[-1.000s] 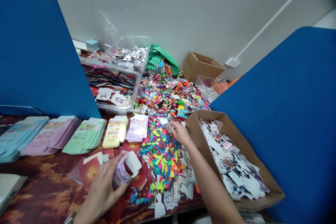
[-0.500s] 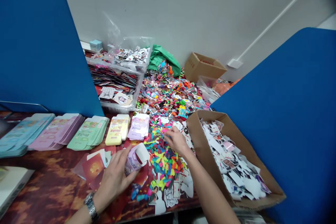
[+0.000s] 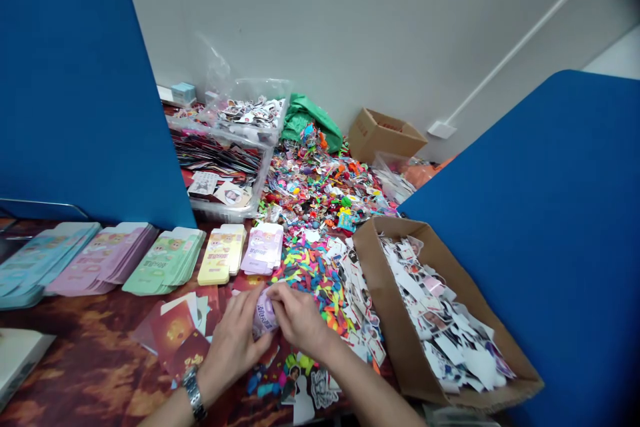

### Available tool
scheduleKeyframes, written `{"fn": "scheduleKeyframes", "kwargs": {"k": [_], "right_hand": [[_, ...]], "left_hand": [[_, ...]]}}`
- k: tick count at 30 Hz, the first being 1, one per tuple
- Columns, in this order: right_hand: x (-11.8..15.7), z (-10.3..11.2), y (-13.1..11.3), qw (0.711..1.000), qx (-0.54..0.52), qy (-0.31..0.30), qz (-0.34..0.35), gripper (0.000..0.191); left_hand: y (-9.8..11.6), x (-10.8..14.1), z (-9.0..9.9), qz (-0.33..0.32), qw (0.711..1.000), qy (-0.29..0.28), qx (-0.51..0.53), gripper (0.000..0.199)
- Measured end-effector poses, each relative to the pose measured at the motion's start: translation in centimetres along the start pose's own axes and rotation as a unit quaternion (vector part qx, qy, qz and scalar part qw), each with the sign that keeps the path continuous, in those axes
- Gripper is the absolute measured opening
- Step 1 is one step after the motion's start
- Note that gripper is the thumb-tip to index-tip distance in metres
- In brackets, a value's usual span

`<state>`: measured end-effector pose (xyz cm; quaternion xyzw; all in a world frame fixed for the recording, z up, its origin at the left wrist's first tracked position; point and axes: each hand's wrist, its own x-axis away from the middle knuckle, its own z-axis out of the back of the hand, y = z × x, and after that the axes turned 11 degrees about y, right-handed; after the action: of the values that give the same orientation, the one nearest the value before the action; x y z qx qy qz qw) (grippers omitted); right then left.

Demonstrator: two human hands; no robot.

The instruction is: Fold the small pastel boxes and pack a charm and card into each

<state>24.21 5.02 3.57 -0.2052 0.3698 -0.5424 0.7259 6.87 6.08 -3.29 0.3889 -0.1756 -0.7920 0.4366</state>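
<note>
My left hand (image 3: 240,330) is wrapped around a small purple carton (image 3: 263,317) with printed lettering, holding it over the front of the table. My right hand (image 3: 297,317) has its fingers curled and pressed together at the carton's upper end, touching it. Whether something small is between those fingertips is hidden. Just beyond the hands spreads a heap of bright balloons (image 3: 325,280). Left of my left hand lie red and white cards (image 3: 175,327). Paper cut-outs (image 3: 303,397) lie near the table's front edge.
Flat carton stacks stand in a row: blue (image 3: 47,260), purple (image 3: 103,257), green (image 3: 163,260), yellow (image 3: 220,253), light purple (image 3: 263,247). A cardboard box (image 3: 373,280) of cut-outs is on the right. Behind lie trinkets (image 3: 320,190) and a clear bin (image 3: 223,210). Blue partitions (image 3: 85,80) flank the table.
My right hand has moved from the balloon heap left and toward me, onto the carton's upper end. The carton's raised white flap no longer shows. My left hand still holds the carton.
</note>
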Motion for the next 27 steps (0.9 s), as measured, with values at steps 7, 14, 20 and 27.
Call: {"fn": "scheduleKeyframes", "kwargs": {"k": [7, 14, 20, 27], "right_hand": [[-1.3, 1.1, 0.5, 0.986, -0.020, 0.091, 0.137, 0.024], [-7.2, 4.6, 10.9, 0.948, 0.232, 0.127, -0.177, 0.029], [-10.6, 7.8, 19.9, 0.893, 0.335, 0.112, -0.279, 0.028], [-11.4, 7.4, 22.9, 0.880, 0.379, 0.059, -0.280, 0.031]], "left_hand": [[-1.0, -0.6, 0.3, 0.047, 0.998, 0.004, 0.041, 0.074], [-0.3, -0.7, 2.6, 0.050, 0.996, -0.032, 0.064, 0.081], [-2.0, 0.6, 2.5, 0.045, 0.998, -0.012, 0.032, 0.083], [-2.6, 1.1, 2.2, 0.031, 0.999, -0.039, -0.002, 0.086]]}}
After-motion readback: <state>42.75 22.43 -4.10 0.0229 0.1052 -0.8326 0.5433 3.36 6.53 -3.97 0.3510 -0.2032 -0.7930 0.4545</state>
